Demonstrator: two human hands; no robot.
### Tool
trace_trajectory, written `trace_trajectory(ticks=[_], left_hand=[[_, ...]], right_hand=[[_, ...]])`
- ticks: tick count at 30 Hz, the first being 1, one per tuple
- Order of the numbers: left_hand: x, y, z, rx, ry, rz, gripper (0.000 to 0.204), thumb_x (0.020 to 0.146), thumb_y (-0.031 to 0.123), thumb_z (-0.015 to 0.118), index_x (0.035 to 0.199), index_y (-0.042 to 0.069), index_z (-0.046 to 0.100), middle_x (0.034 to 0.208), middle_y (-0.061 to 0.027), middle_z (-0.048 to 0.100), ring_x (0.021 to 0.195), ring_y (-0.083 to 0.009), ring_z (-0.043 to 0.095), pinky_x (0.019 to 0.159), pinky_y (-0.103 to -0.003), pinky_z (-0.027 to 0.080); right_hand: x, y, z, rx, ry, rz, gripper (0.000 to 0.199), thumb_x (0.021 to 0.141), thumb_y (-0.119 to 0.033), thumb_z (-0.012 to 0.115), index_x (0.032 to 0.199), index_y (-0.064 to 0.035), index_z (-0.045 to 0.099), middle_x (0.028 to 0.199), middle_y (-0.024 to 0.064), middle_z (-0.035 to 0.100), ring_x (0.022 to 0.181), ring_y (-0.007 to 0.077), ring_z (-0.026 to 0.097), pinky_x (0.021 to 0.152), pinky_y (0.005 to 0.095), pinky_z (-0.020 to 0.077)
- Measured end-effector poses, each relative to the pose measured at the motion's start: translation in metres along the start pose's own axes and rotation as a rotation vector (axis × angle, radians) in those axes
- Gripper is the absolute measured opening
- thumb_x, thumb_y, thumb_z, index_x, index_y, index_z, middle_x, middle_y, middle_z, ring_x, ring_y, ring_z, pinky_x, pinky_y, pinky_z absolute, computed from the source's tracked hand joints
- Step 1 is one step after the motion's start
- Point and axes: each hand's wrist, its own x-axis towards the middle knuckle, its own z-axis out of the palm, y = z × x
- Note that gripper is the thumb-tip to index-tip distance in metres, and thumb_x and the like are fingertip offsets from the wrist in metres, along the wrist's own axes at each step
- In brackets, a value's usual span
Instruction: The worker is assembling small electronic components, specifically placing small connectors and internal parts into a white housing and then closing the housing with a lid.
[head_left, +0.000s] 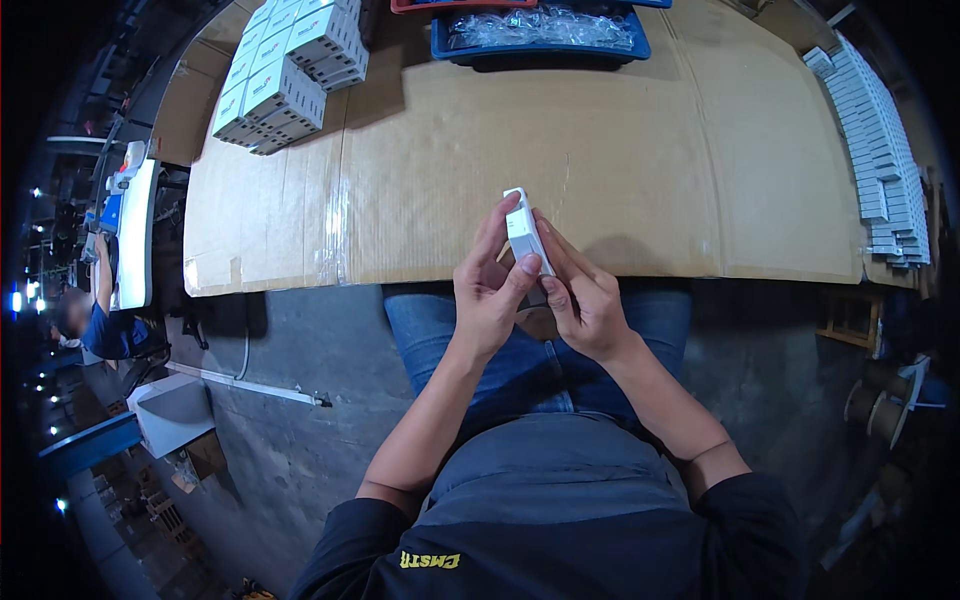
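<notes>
Between my two hands, just above the near edge of the cardboard-covered table (520, 130), I hold a small white box (521, 228), tilted with its far end up. My left hand (488, 290) grips it from the left, the thumb across its near part and the fingers along its side. My right hand (588, 298) closes on it from the right, fingers behind and thumb near the lower end. What the box contains does not show. The palms and fingers hide part of its lower end.
Stacked white boxes (285, 92) stand at the far left. A blue tray (640, 50) of clear plastic pieces and a red tray (400, 6) sit at the back. Rows of thin white boxes (875, 150) line the right edge. Another person (120, 335) works at the left.
</notes>
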Motion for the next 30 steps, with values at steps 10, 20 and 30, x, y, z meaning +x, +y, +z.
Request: trace_trajectory(ticks=[10, 20, 30], left_hand=[[-0.002, 0.001, 0.001, 0.002, 0.035, 0.013, 0.071, 0.099, 0.016, 0.072, 0.158, -0.003, 0.038, 0.154, -0.0156, 0.046, 0.142, -0.024, 0.046, 0.118, -0.04, 0.039], [0.002, -0.013, 0.002, 0.331, -0.096, 0.309, 0.091, 0.093, 0.043, 0.066, 0.157, -0.004, 0.021, 0.157, -0.0247, 0.036, 0.147, -0.0337, 0.039, 0.122, -0.045, 0.028], [0.005, -0.04, -0.008, 0.621, 0.129, 0.422, 0.122, 0.083, 0.093, 0.047, 0.146, -0.011, 0.046, 0.143, -0.0274, 0.051, 0.13, -0.0395, 0.055, 0.109, -0.048, 0.045]], right_hand=[[0.002, -0.001, 0.002, 0.074, -0.024, 0.056, 0.05, 0.107, -0.02, 0.057, 0.149, 0.006, 0.051, 0.154, 0.0264, 0.051, 0.129, 0.0397, 0.063, 0.101, 0.0364, 0.0542], [0.006, -0.011, 0.009, 0.805, 0.086, 0.821, 0.052, 0.105, -0.023, 0.067, 0.147, 0.0032, 0.051, 0.117, 0.0081, 0.071, 0.108, 0.0106, 0.065, 0.095, 0.0274, 0.0509], [-0.003, -0.026, 0.043, 0.825, 0.219, 0.723, 0.062, 0.101, -0.018, 0.072, 0.154, 0.0002, 0.044, 0.139, 0.0103, 0.061, 0.123, 0.0147, 0.06, 0.1, 0.0281, 0.0503]])
